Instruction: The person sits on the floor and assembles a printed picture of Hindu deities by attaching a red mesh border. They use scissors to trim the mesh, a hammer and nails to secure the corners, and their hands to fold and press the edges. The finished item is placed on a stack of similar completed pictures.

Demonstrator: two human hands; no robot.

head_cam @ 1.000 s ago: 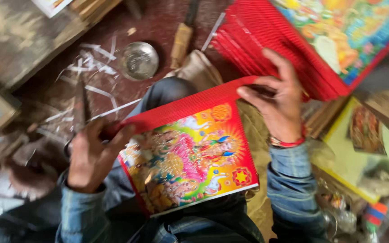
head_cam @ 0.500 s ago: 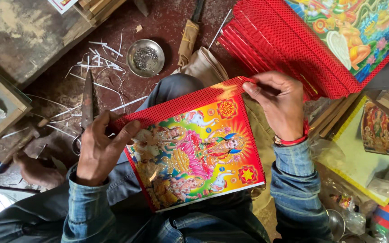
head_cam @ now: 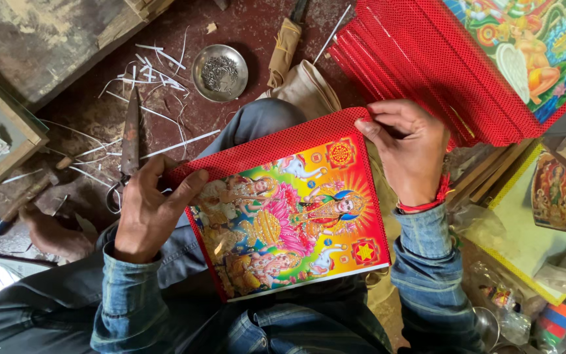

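Okay, head view only:
left hand point(head_cam: 149, 210): gripping left edge of picture board point(head_cam: 289, 216), thumb on top, also holding scissors point(head_cam: 128, 141).
right hand point(head_cam: 407, 151): pinching board's top right corner, fingers curled.
picture board: red-bordered colourful print, lying on lap between both hands.
beyond left hand: metal bowl point(head_cam: 219, 72), white strips point(head_cam: 152, 65) on floor.
beyond right hand: red board stack point(head_cam: 427, 65).
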